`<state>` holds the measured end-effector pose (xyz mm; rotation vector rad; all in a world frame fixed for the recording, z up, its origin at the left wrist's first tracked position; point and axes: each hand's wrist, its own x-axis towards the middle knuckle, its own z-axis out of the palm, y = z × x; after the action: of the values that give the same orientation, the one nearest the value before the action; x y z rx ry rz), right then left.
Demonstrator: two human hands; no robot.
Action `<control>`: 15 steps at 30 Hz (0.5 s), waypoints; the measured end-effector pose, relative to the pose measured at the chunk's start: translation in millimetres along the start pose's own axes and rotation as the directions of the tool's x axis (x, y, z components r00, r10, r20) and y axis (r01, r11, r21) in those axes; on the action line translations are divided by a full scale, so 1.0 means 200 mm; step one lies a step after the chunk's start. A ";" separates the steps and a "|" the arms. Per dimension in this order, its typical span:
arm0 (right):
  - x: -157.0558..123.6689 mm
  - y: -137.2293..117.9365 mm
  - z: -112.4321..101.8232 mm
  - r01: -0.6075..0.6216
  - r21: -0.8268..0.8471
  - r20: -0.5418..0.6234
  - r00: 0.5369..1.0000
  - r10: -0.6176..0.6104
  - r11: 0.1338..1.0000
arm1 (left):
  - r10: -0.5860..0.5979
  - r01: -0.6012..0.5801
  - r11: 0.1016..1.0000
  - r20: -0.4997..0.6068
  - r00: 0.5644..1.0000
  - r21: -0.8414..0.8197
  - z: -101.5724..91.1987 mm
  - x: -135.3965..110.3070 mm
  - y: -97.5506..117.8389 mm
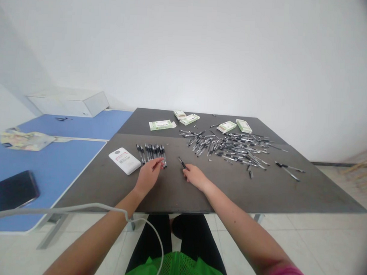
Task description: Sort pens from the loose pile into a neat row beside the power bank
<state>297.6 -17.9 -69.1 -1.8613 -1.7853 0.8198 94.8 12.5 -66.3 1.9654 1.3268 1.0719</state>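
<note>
A row of black-and-clear pens (151, 151) lies side by side on the dark table, left of centre. My left hand (149, 175) is at the row's near right end, fingers closed around the lower part of the last pen (164, 156). My right hand (196, 177) pinches a single pen (182, 162), its tip pointing away to the upper left, a short way right of the row. A large loose pile of pens (231, 147) spreads beyond my right hand. Beside the row on the left is a white flat case (124, 160) with red print.
Several green-and-white cartons, one an opened carton (162, 125), lie near the table's back. Two stray pens (287, 171) rest at right. A blue table (77, 158) on the left carries a phone (17, 190) and a white box (70, 101). A grey cable (87, 205) crosses my left forearm.
</note>
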 end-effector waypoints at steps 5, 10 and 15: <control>0.17 -0.16 0.07 0.022 -0.102 0.019 1.000 -0.020 0.994 | -0.045 0.047 0.999 -0.099 0.994 0.015 -0.03 0.00 -0.06; 0.06 -0.18 0.08 0.073 -0.116 -0.005 0.997 -0.074 0.990 | -0.017 0.020 0.998 -0.065 0.998 0.051 -0.04 -0.01 -0.07; -0.22 0.06 0.01 0.141 0.034 -0.117 0.984 -0.137 0.989 | -0.014 0.019 0.996 -0.060 0.998 0.091 -0.05 -0.01 -0.07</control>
<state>305.2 -62.8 -74.2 -1.6997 -1.7896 0.6806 79.0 15.6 -73.6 1.9984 1.4452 1.0872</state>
